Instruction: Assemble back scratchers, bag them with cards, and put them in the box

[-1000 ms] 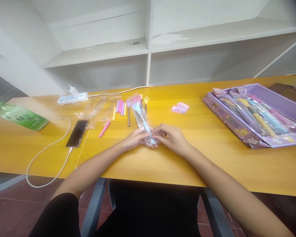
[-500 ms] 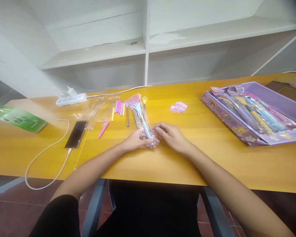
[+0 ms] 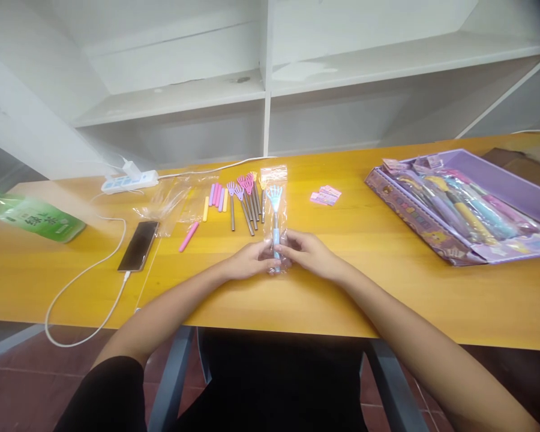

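Note:
A light blue back scratcher with a hand-shaped head stands nearly straight up the view inside a clear plastic bag. My left hand grips the bagged handle from the left, thumb across it. From the right, my right hand closes on the same handle with thumb and fingers. Just beyond my left hand lie several metal scratcher rods with purple, pink and yellow hand heads. Left of these are several loose coloured handle tubes, and one pink tube lies apart.
A purple display box holding bagged back scratchers stands at the right. Small pink cards lie behind my right hand. Leftward are clear bags, a charging phone, a power strip and a green bottle.
The bagged blue scratcher has turned from leaning left to nearly upright in view and shifted right, uncovering the rods behind. My right hand has come from beside the bag onto its handle.

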`<action>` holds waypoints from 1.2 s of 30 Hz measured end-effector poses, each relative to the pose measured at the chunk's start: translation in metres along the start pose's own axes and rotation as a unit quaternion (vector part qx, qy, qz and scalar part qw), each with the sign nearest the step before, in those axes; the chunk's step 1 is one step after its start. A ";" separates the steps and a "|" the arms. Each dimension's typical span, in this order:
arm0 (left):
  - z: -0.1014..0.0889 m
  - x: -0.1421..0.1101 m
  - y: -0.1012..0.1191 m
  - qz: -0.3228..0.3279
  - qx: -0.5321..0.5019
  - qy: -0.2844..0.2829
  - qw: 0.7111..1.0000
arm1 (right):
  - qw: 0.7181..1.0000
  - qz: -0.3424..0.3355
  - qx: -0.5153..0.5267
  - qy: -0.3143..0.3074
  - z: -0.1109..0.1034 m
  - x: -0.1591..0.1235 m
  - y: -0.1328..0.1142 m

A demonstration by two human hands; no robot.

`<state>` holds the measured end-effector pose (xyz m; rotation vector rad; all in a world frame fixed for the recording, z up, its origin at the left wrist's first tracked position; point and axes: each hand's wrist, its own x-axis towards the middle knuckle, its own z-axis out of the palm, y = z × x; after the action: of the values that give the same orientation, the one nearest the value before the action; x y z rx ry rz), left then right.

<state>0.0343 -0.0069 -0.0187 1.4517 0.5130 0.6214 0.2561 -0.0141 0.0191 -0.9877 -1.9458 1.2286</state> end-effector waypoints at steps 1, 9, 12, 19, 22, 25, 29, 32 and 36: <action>-0.001 0.000 -0.001 -0.001 0.007 0.014 1.000 | 1.000 -0.006 -0.015 0.016 0.000 0.001 0.001; -0.003 0.002 -0.002 -0.034 0.102 0.116 0.987 | 0.995 -0.020 -0.064 0.073 -0.003 0.004 0.003; -0.003 0.000 0.001 -0.020 0.124 0.126 0.984 | 0.997 -0.014 -0.043 0.058 -0.005 0.002 0.002; -0.003 -0.002 0.002 0.001 0.144 0.155 0.977 | 0.998 0.007 -0.031 -0.049 -0.010 -0.003 -0.002; -0.004 -0.002 0.001 -0.005 0.143 0.165 0.976 | 0.998 -0.003 -0.042 -0.055 -0.010 -0.002 -0.002; -0.006 -0.002 0.001 -0.005 0.167 0.175 0.970 | 0.997 -0.017 -0.050 -0.056 -0.010 -0.001 -0.002; -0.008 0.001 -0.002 0.014 0.166 0.189 0.968 | 0.997 -0.022 -0.049 -0.058 -0.013 -0.001 -0.002; -0.008 0.004 -0.004 0.015 0.067 0.159 0.985 | 0.997 -0.024 -0.044 -0.061 -0.013 -0.001 -0.003; -0.007 0.006 -0.002 0.047 -0.034 0.154 0.986 | 0.996 -0.032 -0.038 -0.074 -0.012 -0.003 -0.003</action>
<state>0.0343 0.0023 -0.0212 1.3281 0.6602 0.9395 0.2661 -0.0120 0.0260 -0.8856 -2.1359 1.2297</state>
